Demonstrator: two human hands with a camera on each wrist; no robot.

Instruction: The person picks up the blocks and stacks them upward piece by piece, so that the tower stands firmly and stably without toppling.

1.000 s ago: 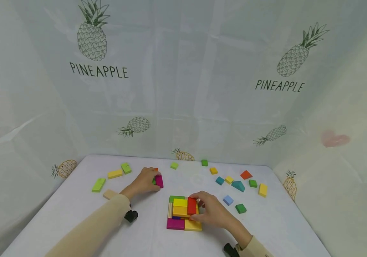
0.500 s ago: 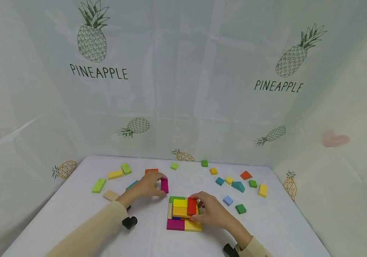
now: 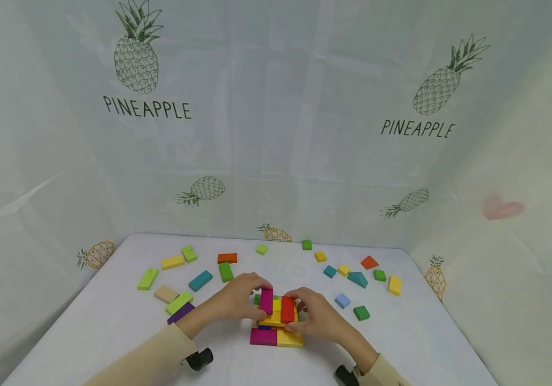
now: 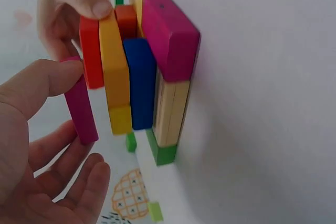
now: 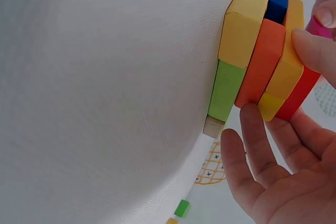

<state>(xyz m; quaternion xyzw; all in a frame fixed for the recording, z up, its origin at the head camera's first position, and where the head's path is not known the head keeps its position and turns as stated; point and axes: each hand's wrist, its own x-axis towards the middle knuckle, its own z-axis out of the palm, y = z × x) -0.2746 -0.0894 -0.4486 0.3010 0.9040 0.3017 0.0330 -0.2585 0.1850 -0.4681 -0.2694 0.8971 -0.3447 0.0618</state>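
My left hand (image 3: 237, 297) pinches a magenta block (image 3: 266, 302) by its two ends, thumb at the near end. In the left wrist view that magenta block (image 4: 81, 108) hangs a little off the stack's top yellow blocks (image 4: 116, 66). My right hand (image 3: 321, 316) holds the ends of a red block (image 3: 287, 310) lying on the right side of the top. In the right wrist view its thumb presses the side of a yellow block (image 5: 286, 72) under the red one. Lower layers show a blue block (image 4: 140, 85), an orange block (image 5: 262, 61) and a magenta base block (image 3: 263, 336).
Left of the stack lie loose blocks, among them a teal one (image 3: 200, 280), a green one (image 3: 225, 272) and a purple one (image 3: 181, 313) beside my left wrist. More small blocks, such as a blue cube (image 3: 342, 300) and a teal triangle (image 3: 358, 279), lie right.
My left hand has carried the magenta block from the back left to over the stack's left side, uncovering green, teal and purple blocks. The right hand stays on the red block.
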